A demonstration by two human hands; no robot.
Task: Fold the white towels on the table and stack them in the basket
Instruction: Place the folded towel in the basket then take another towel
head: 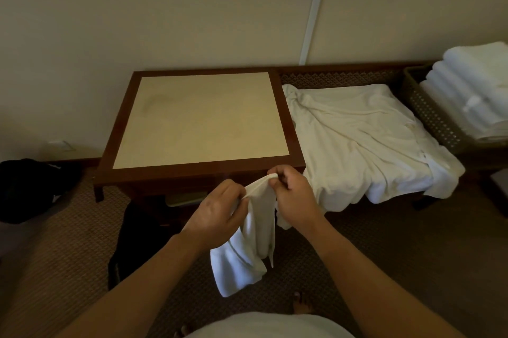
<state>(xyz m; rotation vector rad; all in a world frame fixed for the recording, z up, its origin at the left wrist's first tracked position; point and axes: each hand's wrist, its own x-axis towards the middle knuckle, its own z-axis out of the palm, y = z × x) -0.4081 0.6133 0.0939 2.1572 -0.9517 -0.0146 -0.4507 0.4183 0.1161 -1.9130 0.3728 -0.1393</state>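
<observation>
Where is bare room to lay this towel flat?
The table panel inside its dark wood frame is bare. Crowded: the bench at its right under the loose towels, and the basket, heaped with folded towels.

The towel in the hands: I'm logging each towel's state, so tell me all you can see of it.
The towel is white, soft terry-like cloth, unfolded and hanging limp in front of the table, above the carpet. The left hand and right hand pinch its top edge close together, so it droops in bunched vertical folds. A faint woven band runs across its lower part.
</observation>
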